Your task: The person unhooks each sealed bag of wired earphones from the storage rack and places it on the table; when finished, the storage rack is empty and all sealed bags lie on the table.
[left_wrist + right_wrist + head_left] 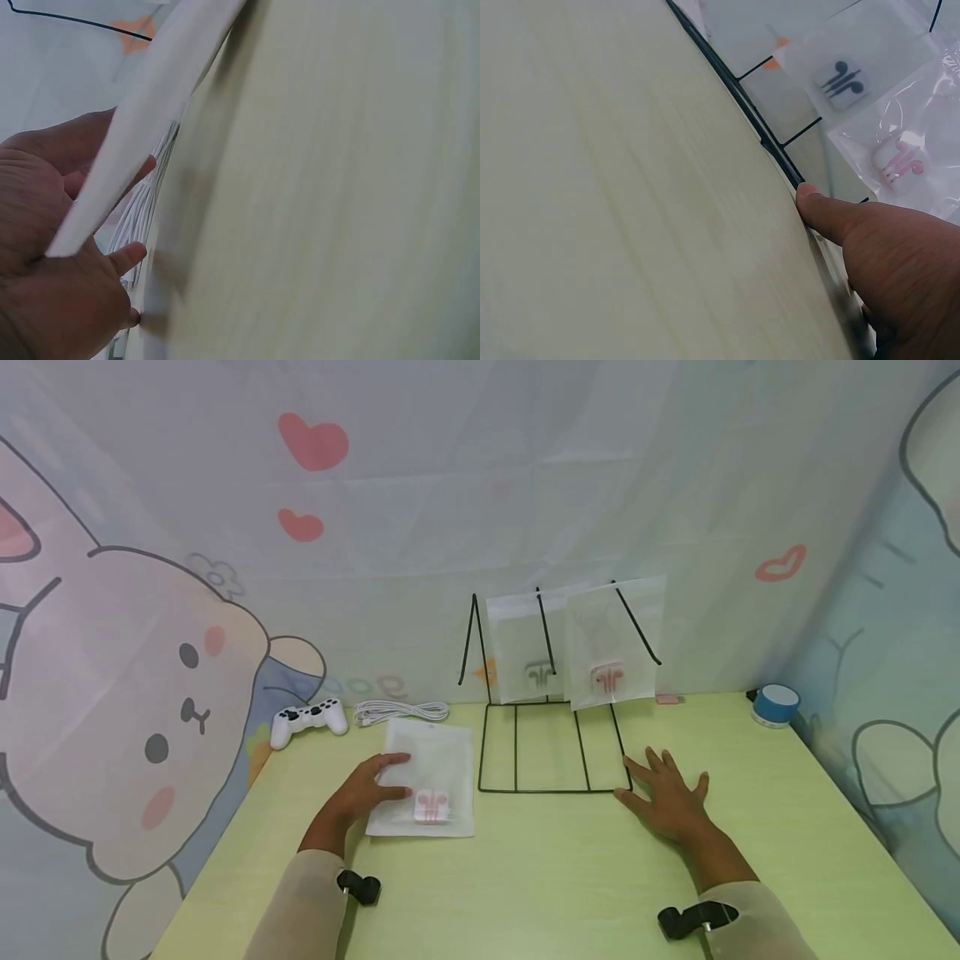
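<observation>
Left hand (369, 785): you hold the pink-earphone bag (442, 768) by its left edge.
Right hand (670, 802): you spread it wide, thumb touching the wire rack (553, 792).

Counter (540, 877): pale yellow-green, faint wood grain. Directly on it, left to right along the back: white game controller with black buttons (309, 722); bundled white cable (401, 712); black wire rack (556, 792), rectangular base flat; small flat pink piece (670, 700); round blue-and-white tub (777, 703), near right edge.
</observation>
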A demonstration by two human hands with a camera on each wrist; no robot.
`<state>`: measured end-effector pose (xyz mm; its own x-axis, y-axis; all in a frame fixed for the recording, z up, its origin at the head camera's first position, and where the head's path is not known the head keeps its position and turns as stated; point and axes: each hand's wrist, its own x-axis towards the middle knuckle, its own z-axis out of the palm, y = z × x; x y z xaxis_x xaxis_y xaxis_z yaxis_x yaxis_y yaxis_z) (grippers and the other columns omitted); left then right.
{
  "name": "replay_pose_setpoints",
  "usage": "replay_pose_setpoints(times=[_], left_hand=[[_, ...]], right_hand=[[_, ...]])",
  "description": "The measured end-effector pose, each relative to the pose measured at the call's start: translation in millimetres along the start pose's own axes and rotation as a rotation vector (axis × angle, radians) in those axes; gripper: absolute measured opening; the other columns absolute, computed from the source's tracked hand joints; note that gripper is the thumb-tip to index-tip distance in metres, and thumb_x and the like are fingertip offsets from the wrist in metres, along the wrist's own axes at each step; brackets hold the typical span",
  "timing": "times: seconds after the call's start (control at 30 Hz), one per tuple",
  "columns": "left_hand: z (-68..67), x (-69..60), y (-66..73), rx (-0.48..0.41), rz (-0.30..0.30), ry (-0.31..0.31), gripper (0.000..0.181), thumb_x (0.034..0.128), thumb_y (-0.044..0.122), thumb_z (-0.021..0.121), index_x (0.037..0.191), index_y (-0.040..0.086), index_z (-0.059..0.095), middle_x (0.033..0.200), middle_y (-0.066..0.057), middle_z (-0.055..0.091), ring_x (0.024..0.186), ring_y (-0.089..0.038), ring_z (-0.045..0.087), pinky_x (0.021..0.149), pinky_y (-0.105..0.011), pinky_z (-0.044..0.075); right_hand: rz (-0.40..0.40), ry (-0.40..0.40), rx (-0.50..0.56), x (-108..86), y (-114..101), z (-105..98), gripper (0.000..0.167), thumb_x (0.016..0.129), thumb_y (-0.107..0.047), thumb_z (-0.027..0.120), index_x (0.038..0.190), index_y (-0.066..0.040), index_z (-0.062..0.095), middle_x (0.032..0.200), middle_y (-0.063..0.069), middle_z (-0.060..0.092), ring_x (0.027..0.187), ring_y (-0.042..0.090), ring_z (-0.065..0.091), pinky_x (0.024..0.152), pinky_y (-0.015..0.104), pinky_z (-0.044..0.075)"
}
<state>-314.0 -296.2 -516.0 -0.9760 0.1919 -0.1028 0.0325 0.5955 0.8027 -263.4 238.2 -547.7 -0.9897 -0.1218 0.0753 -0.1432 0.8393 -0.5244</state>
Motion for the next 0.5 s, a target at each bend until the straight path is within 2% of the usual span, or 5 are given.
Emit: replay_pose_setpoints(times=[0.07,0.2,0.27,0.4,0.5], left_hand=[[0.4,0.9,-2.0,0.024,-0.028,-0.006,0.071,0.0909,0.023,0.09,0.155,0.016,0.062,0.177,-0.026,0.03,0.168,-0.052,0.017,0.133,-0.072,0.016],[0.9,2.1,-4.0,0.09,-0.084,-0.021,0.07,0.0917,0.03,0.089,0.156,0.022,0.062,0.181,-0.033,0.006,0.166,-0.062,-0.006,0.128,-0.081,-0.002],[1.1,2.6,-4.0,0.122,-0.097,-0.029,0.07,0.0924,0.033,0.088,0.156,0.024,0.061,0.18,-0.035,0.001,0.164,-0.065,-0.012,0.125,-0.084,-0.007],[1.5,4.6,-3.6,0.16,-0.09,-0.036,0.069,0.0935,0.038,0.086,0.156,0.024,0.061,0.18,-0.035,0.006,0.164,-0.064,-0.013,0.124,-0.085,-0.008],[1.9,6.1,-4.8,0.19,-0.069,-0.037,0.068,0.0946,0.039,0.085,0.156,0.022,0.061,0.18,-0.031,0.017,0.166,-0.06,-0.01,0.126,-0.083,-0.009]], right_hand=[[-0.003,0.005,0.004,0.3,0.7,-0.2,0.076,0.105,-0.06,0.063,0.166,-0.016,0.047,0.178,0.03,0.025,0.166,0.057,0.012,0.113,0.094,-0.01],[-0.001,0.004,0.002,0.7,3.1,1.4,0.076,0.106,-0.06,0.062,0.166,-0.016,0.047,0.178,0.029,0.025,0.167,0.057,0.012,0.114,0.094,-0.011],[0.001,0.0,-0.002,1.1,4.2,2.4,0.076,0.106,-0.06,0.061,0.167,-0.017,0.047,0.178,0.029,0.024,0.167,0.056,0.012,0.114,0.094,-0.011],[0.0,-0.001,-0.002,2.3,4.7,3.7,0.076,0.106,-0.061,0.061,0.167,-0.018,0.046,0.179,0.028,0.024,0.167,0.056,0.011,0.114,0.094,-0.011],[-0.003,0.002,0.001,2.8,4.8,3.7,0.077,0.106,-0.061,0.062,0.167,-0.017,0.047,0.179,0.029,0.024,0.167,0.057,0.012,0.114,0.094,-0.011]])
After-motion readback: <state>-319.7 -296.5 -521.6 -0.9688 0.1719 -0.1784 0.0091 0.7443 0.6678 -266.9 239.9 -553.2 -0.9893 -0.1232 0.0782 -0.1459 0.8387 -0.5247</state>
